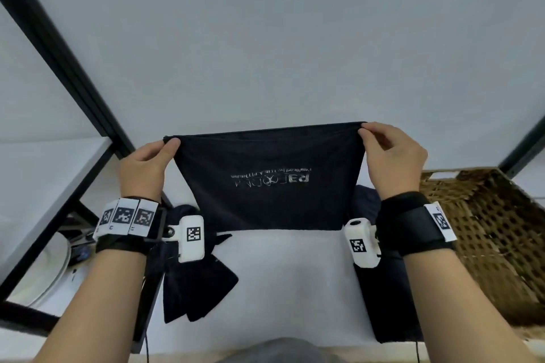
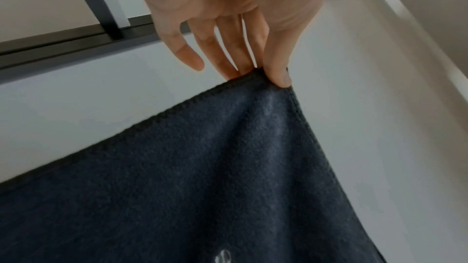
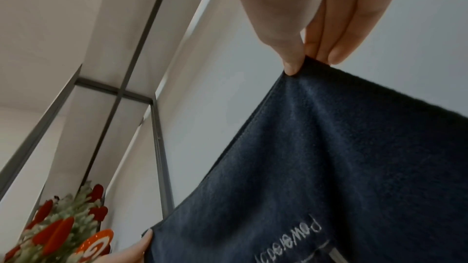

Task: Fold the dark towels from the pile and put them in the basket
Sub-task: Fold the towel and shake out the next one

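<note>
A dark towel [image 1: 268, 180] with pale upside-down lettering hangs stretched in the air above the white table [image 1: 289, 274]. My left hand [image 1: 165, 146] pinches its top left corner between thumb and fingers [image 2: 278, 75]. My right hand [image 1: 368, 131] pinches the top right corner [image 3: 301, 63]. The towel's lower edge hangs just above the table. More dark towels [image 1: 197, 283] lie crumpled below my left wrist, and another dark one [image 1: 389, 298] lies under my right wrist. A woven wicker basket [image 1: 483, 230] stands at the right, beside my right forearm.
A black-framed white shelf [image 1: 59, 174] runs along the left, with a white plate [image 1: 50, 271] lower down. A grey wall fills the background. A red and green decoration [image 3: 58, 231] shows in the right wrist view.
</note>
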### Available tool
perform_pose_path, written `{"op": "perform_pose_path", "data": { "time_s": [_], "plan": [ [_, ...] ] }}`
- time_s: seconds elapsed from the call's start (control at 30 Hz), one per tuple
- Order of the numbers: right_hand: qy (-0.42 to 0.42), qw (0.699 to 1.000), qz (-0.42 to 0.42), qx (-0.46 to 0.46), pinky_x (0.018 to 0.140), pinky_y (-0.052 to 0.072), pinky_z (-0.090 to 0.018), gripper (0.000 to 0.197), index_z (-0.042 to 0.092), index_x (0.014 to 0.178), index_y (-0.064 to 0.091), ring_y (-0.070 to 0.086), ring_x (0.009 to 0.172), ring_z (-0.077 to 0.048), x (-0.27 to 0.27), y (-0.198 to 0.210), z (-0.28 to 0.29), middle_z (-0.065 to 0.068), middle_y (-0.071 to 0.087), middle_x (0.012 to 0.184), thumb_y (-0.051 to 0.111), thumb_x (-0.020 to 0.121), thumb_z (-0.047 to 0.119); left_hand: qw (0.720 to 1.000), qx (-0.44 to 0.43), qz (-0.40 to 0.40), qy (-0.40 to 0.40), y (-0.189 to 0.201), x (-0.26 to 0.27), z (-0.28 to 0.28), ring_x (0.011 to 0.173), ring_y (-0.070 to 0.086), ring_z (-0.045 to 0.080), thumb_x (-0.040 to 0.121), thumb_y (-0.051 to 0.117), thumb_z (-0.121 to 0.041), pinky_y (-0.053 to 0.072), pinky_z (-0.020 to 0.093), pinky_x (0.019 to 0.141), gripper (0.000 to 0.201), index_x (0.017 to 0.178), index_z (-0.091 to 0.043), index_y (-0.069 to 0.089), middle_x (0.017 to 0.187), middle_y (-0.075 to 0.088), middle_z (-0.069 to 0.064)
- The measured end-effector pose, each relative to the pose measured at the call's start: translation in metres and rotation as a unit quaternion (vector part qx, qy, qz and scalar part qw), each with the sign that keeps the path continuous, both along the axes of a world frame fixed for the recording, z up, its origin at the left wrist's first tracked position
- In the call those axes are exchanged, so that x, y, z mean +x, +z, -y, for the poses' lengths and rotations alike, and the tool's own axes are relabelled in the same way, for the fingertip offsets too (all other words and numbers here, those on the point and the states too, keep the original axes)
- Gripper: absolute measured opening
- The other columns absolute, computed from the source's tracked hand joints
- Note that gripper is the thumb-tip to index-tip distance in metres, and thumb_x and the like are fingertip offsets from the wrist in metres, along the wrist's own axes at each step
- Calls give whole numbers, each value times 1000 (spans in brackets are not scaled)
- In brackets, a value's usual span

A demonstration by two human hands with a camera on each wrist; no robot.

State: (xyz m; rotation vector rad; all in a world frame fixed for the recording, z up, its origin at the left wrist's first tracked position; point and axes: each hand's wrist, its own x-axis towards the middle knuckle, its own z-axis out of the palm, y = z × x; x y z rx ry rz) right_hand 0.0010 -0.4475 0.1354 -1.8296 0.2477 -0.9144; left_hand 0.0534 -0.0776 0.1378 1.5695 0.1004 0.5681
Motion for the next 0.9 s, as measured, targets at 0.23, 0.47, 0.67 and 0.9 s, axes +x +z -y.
{"op": "perform_pose_path", "data": {
  "time_s": [0.23,0.47,0.67,0.9],
  "plan": [
    [34,994,-104,-25,70,36,2,18,27,109,68,55,75,10,3,-27,8,13,64,91,61,93,21,996,71,-46,1,-26,4,-4,73,63,-1,76,80,-22,46,9,73,16,87,-32,75,75,69,-9],
    [68,977,-179,97,85,57,-31,17,22,93,69,71,78,-10,18,-68,3,-6,72,96,56,96,11,965,181,-187,-23,-63,15,1,59,65,12,88,66,-7,54,24,59,10,97,-6,71,75,61,4],
    [91,969,-133,186,88,57,-33,24,25,90,65,73,89,-12,18,-72,-1,1,69,99,53,99,7,988,30,-139,-64,-66,14,7,75,74,16,93,54,4,58,21,74,17,85,-8,62,93,66,12],
    [97,966,-173,167,76,58,-33,24,28,92,66,74,82,-15,-18,-105,-1,1,72,90,54,98,9,978,129,-151,-63,-107,-24,-3,69,72,11,91,58,2,55,14,68,29,84,-25,64,84,71,3]
  ]
}}
